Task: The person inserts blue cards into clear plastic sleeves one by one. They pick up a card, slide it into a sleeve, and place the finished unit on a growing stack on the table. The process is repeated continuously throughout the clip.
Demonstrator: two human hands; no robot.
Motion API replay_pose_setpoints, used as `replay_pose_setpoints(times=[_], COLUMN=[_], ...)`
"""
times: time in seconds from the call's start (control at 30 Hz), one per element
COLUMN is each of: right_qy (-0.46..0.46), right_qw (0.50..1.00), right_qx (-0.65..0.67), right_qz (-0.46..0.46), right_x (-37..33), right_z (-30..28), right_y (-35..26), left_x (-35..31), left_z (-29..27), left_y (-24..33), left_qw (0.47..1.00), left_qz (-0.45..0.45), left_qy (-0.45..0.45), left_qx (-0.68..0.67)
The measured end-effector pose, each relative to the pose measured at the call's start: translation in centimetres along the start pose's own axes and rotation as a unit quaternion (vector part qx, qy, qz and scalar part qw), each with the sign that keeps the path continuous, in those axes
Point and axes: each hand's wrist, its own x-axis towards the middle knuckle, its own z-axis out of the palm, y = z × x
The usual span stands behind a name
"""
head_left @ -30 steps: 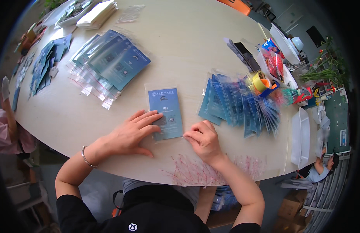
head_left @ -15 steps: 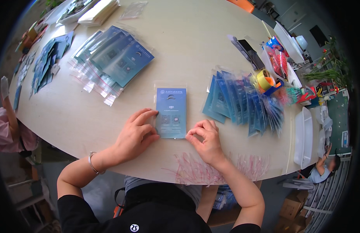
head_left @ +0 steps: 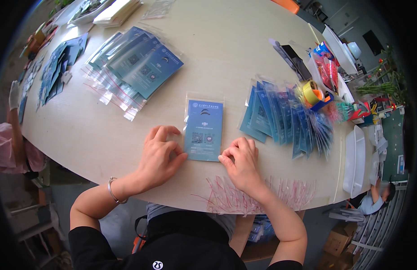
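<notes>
From my end I see the bagged blue card (head_left: 204,123) lying flat on the surface (head_left: 249,54) between both hands. The left hand (head_left: 160,155) has its thumb at the lower left corner, fingers apart. The right hand (head_left: 242,164) is at the lower right; whether its fingers pinch the edge, I can't quite tell.

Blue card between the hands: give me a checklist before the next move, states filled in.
1. Blue card flat on the table: ok.
2. Card inside clear bag: ok, its margin shows above the card.
3. Bag sealed: cannot tell.
4. Left hand and right hand by the card's lower corners: ok; firm grip, cannot tell.
5. Fanned bagged cards apart from it: ok, off right.
6. Red strips in full view: not ok, right forearm partly covers them.
</notes>
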Motion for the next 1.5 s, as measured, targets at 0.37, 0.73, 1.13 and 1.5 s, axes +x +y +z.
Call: replay_pose_setpoints(times=[0.37,0.73,1.13,1.5], right_qy=[0.049,0.003,0.112,0.069], right_qw=[0.997,0.966,0.924,0.992], right_qx=[-0.047,-0.186,-0.353,0.005], right_qz=[-0.023,-0.180,-0.089,-0.104], right_x=[-0.4,-1.4,-1.5,-0.2], right_z=[0.0,0.2,-2.1,-0.6], right_y=[-1.5,-1.4,1.3,-1.9], left_x=[0.3,-1.4,1.9,6.9], left_z=[0.2,-1.2,-2.4,0.1], left_y=[0.1,-1.9,-3.8,-2.2], left_qw=[0.964,0.939,0.949,0.931], left_qz=[0.223,0.238,0.092,0.262], left_qy=[-0.094,-0.121,-0.063,-0.114], left_qx=[0.108,0.215,0.296,0.226])
